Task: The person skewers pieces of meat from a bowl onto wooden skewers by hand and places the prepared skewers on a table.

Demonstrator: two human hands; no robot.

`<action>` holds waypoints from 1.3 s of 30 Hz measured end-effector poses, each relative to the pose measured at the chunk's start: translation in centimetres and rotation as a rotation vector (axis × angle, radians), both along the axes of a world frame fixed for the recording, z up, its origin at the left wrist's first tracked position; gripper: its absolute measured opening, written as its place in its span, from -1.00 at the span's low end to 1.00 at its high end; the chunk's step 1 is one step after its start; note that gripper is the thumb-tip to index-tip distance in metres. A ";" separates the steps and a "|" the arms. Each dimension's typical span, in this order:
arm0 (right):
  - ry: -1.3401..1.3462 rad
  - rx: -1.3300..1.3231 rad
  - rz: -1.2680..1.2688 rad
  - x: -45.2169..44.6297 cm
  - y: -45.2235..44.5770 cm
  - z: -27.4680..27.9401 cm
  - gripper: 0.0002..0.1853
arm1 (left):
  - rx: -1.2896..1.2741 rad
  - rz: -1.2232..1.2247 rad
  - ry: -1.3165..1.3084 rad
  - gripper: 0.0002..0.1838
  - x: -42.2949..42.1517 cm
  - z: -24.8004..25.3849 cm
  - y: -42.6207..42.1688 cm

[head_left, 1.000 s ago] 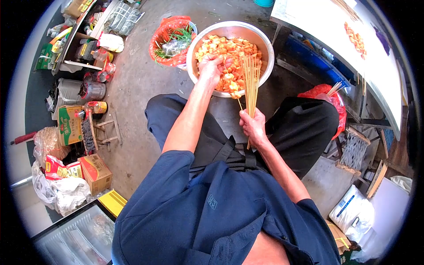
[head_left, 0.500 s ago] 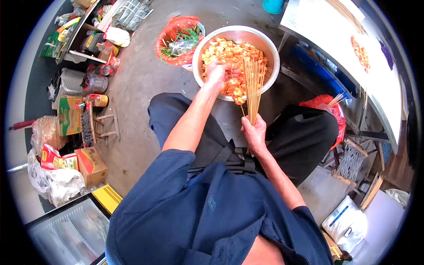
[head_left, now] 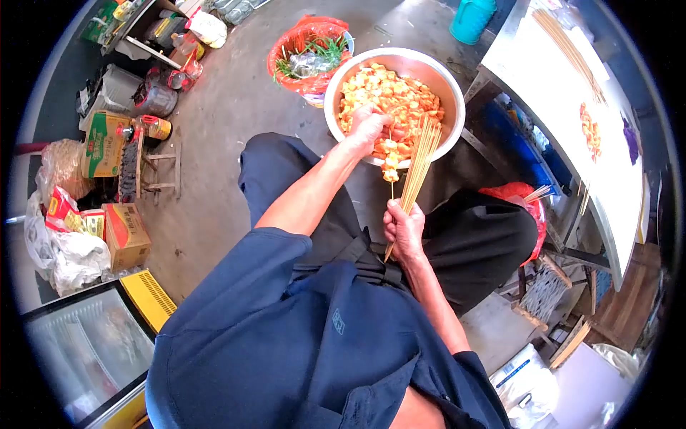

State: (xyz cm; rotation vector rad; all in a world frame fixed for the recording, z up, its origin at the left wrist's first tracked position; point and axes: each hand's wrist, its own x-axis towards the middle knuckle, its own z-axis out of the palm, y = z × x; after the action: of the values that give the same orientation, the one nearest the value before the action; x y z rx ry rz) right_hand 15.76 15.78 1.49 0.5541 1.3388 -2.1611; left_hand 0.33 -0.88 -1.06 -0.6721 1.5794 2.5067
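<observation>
Our right hand (head_left: 405,227) is closed firmly around the lower part of a bundle of bamboo skewers (head_left: 423,159), which fans upward and away from us over the near rim of the metal bowl (head_left: 459,107). The same hand also holds the bare lower end of one loaded skewer (head_left: 390,170), standing just left of the bundle. Orange meat pieces are threaded along its upper part, above our right hand and just below the fingers of our left hand (head_left: 369,130).

Our left hand reaches over the bowl from the left, its fingers bent around the loaded skewer's top end; whether they pinch a piece there, we cannot tell. Directly beneath and beyond these fingers, the meat (head_left: 386,84) lies heaped inside the bowl, well apart from our right hand, which sits nearer our body, between our knees.

Beside the bowl's far left side stands a container lined with a red bag (head_left: 309,32), holding greens. The white table (head_left: 525,82) is to our right, apart from both hands.
</observation>
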 end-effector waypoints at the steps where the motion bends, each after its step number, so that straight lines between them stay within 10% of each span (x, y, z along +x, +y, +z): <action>1: -0.001 0.004 0.004 0.3 -0.1 0.0 -0.90 | -0.007 -0.015 0.001 -0.88 0.1 0.0 0.0; 10: 0.442 0.544 -0.002 1.0 -0.9 -1.8 -0.90 | -0.176 0.008 -0.011 -0.86 0.9 1.6 0.7; 18: 0.031 0.056 -0.007 -0.4 0.0 0.5 -0.88 | 0.009 0.000 0.042 -0.84 0.6 0.8 0.1; 39: 0.371 0.421 -0.001 -1.9 -0.9 -0.7 -0.91 | -0.351 0.251 0.209 -0.84 -0.6 -0.1 -0.3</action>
State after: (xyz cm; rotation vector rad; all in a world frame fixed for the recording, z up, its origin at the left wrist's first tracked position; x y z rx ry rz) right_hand 13.83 14.87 0.76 0.3101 2.0185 -2.0533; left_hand -0.28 -1.20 -1.16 -0.7024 2.1690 2.5640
